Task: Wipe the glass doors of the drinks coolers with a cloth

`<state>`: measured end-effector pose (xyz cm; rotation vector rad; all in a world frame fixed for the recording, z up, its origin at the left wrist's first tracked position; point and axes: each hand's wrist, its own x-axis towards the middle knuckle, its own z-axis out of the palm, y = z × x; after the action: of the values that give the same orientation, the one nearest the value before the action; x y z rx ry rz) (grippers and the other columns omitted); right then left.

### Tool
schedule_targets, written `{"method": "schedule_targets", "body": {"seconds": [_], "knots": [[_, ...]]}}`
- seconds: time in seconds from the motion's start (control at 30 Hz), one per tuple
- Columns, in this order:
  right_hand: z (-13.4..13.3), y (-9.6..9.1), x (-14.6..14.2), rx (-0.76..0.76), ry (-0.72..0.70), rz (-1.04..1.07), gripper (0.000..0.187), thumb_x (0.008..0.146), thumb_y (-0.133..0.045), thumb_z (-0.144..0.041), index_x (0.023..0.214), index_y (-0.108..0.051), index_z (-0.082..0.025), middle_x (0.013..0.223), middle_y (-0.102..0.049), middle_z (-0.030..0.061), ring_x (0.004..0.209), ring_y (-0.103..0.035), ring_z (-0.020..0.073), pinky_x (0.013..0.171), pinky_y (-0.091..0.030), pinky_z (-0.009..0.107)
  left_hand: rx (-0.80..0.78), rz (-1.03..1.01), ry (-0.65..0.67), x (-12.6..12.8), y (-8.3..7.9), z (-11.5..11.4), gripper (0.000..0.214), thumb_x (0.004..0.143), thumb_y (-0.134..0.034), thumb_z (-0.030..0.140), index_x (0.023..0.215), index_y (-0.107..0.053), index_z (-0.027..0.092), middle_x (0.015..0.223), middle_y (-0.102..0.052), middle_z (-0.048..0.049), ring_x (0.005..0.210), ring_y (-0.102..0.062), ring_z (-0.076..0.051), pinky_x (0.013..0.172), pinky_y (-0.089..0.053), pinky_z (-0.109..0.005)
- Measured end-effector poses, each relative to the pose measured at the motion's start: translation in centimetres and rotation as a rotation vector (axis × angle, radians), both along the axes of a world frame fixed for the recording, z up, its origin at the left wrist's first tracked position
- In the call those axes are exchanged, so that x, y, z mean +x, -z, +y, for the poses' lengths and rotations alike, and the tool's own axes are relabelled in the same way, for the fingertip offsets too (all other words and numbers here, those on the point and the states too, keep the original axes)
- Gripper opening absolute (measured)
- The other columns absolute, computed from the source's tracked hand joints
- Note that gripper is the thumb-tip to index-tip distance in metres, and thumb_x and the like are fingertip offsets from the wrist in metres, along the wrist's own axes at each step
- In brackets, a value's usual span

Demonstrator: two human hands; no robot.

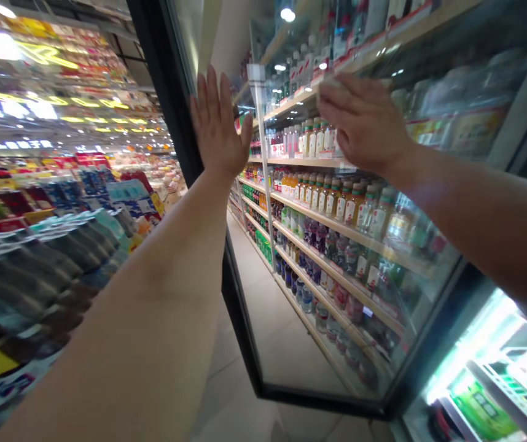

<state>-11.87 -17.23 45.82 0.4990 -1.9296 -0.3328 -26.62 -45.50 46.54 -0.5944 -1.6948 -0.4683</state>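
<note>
A tall glass fridge door with a black frame stands swung open in front of me. My left hand lies flat against the glass near the frame's left edge, open, with its fingers stretched upward. My right hand is higher and to the right on the same pane, slightly blurred. Its fingers are curled over a pale cloth and press it on the glass. Both forearms reach up from the bottom of the view.
Through the glass I see long shelves of drink bottles along a shop aisle. The lit fridge interior with white wire racks and green packs is at the bottom right. Racks of packaged goods fill the left side.
</note>
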Motion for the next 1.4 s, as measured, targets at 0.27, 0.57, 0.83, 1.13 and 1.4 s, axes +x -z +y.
{"method": "schedule_targets", "body": {"seconds": [0.27, 0.57, 0.83, 1.13, 1.4], "knots": [[0.0, 1.5, -0.4, 0.059, -0.018, -0.005, 0.058, 0.106, -0.041, -0.025, 0.163, -0.048, -0.022, 0.172, -0.041, -0.0004, 0.164, -0.026, 0.0309, 0.131, -0.028, 0.066, -0.022, -0.075, -0.022, 1.3, 0.0, 0.1, 0.106, 0.093, -0.007, 0.083, 0.174, -0.02, 0.016, 0.179, -0.003, 0.0128, 0.149, 0.039, 0.006, 0.132, 0.021, -0.024], [1.3, 0.5, 0.2, -0.105, 0.006, 0.144, 0.053, 0.108, -0.04, -0.026, 0.159, -0.053, -0.019, 0.171, -0.043, 0.0033, 0.163, -0.028, 0.0319, 0.132, -0.029, 0.062, -0.026, -0.034, 0.039, 1.7, 0.2, 0.1, 0.105, 0.092, -0.004, 0.083, 0.175, -0.018, 0.019, 0.178, -0.01, 0.0149, 0.142, 0.044, 0.01, 0.127, 0.028, -0.018], [1.1, 0.3, 1.1, -0.191, 0.044, 0.145, 0.054, 0.107, -0.039, -0.025, 0.16, -0.052, -0.023, 0.172, -0.041, 0.0002, 0.162, -0.03, 0.0291, 0.134, -0.027, 0.054, -0.003, -0.127, -0.002, 2.4, 0.1, 0.3, 0.105, 0.091, -0.008, 0.082, 0.176, -0.016, 0.022, 0.176, -0.003, 0.0193, 0.145, 0.043, 0.007, 0.13, 0.025, -0.021], [1.2, -0.4, 0.6, -0.162, 0.006, 0.134, 0.053, 0.106, -0.04, -0.023, 0.157, -0.055, -0.021, 0.17, -0.045, 0.0019, 0.161, -0.032, 0.0309, 0.134, -0.029, 0.057, 0.019, -0.115, 0.099, 2.5, 0.0, 0.3, 0.114, 0.085, -0.01, 0.088, 0.175, -0.02, 0.019, 0.177, -0.004, 0.0166, 0.151, 0.037, 0.004, 0.131, 0.023, -0.021], [1.5, -0.3, 0.5, 0.067, -0.102, -0.015, 0.052, 0.106, -0.042, -0.024, 0.156, -0.056, -0.027, 0.168, -0.046, -0.0032, 0.162, -0.033, 0.0293, 0.132, -0.029, 0.063, -0.068, -0.066, 0.032, 2.6, 0.0, 0.1, 0.124, 0.073, -0.014, 0.099, 0.172, -0.027, 0.026, 0.176, -0.022, 0.0174, 0.135, 0.051, 0.01, 0.126, 0.03, -0.019]]}}
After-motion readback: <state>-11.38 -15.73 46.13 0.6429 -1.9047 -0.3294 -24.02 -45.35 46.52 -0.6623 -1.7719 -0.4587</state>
